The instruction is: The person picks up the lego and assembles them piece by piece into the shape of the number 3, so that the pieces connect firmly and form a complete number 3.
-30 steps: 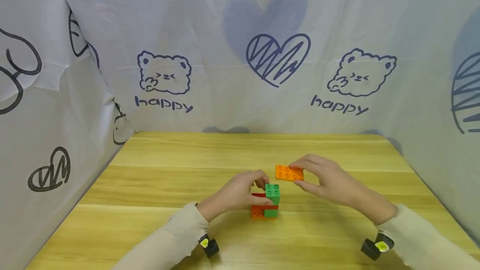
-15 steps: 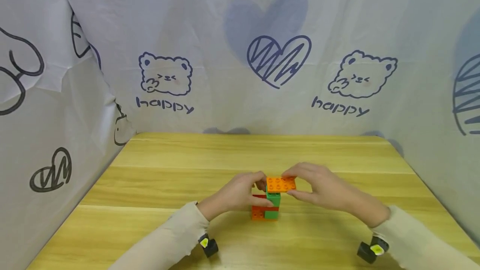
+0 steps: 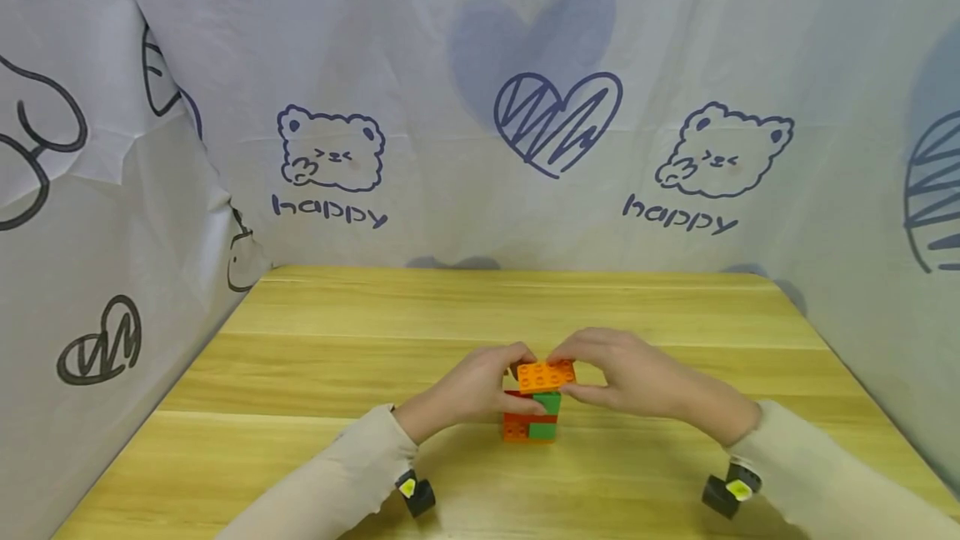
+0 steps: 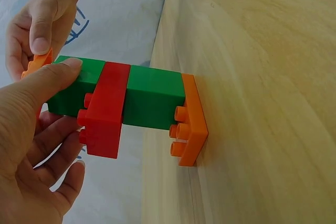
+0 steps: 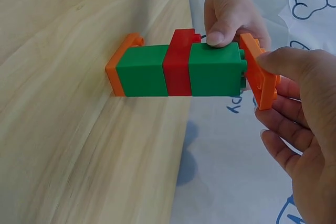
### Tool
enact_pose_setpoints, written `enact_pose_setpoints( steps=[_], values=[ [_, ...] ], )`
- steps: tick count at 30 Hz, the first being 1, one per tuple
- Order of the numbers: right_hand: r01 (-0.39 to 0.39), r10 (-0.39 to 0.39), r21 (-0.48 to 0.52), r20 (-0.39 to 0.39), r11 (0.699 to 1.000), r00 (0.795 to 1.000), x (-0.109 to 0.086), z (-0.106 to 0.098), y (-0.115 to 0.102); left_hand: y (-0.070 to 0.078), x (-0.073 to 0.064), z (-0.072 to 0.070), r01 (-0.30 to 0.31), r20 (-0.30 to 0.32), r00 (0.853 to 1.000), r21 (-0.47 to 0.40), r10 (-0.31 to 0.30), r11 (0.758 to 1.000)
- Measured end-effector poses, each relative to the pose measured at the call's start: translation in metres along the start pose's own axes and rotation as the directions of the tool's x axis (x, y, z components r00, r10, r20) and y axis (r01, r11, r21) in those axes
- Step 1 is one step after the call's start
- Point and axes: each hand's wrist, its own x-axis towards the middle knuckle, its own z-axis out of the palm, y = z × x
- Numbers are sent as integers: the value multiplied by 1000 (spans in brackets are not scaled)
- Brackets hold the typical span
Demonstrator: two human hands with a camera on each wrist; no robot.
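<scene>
A toy building-brick stack stands upright on the table: an orange base plate [image 4: 195,129] at the bottom, a lower green brick [image 5: 142,71], a red brick [image 5: 177,66] and an upper green brick [image 5: 215,72]. My left hand [image 3: 480,382] grips the upper green brick, thumb on its near side. Between thumb and fingers, my right hand [image 3: 633,373] pinches a flat orange plate [image 3: 542,377] over the stack's top. Some studs of the upper green brick show under this slightly tilted plate in the right wrist view. Whether all of them are engaged cannot be seen.
The wood-grain table [image 3: 352,332] spreads around the stack. A white cloth [image 3: 442,215] with bear and heart drawings hangs behind the table and along both sides. Each wrist carries a small black camera, such as the left camera [image 3: 422,497].
My right hand has carried the orange plate leftward and nearer, from right of the stack to over the upper green brick. My left hand has stayed on the stack.
</scene>
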Motion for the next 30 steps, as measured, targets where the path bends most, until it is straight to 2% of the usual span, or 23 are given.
enact_pose_setpoints(
  steps=[5,12,17,24,30],
  values=[
    [14,-14,-3,19,1000,1000,5,3,-2,0,-1,0,-22,-14,1000,17,22,1000],
    [29,-29,2,-6,1000,1000,9,11,-4,2,-1,0,-44,-31,999,24,44,999],
    [6,-6,35,-12,999,1000,10,15,-6,3,-1,1,-63,-39,997,38,64,997],
    [-31,35,57,-69,998,997,7,22,-7,6,-2,0,-45,-37,998,42,46,998],
    [-60,66,76,-72,995,995,3,24,-7,7,-2,1,-32,-39,999,45,34,998]
  ],
)
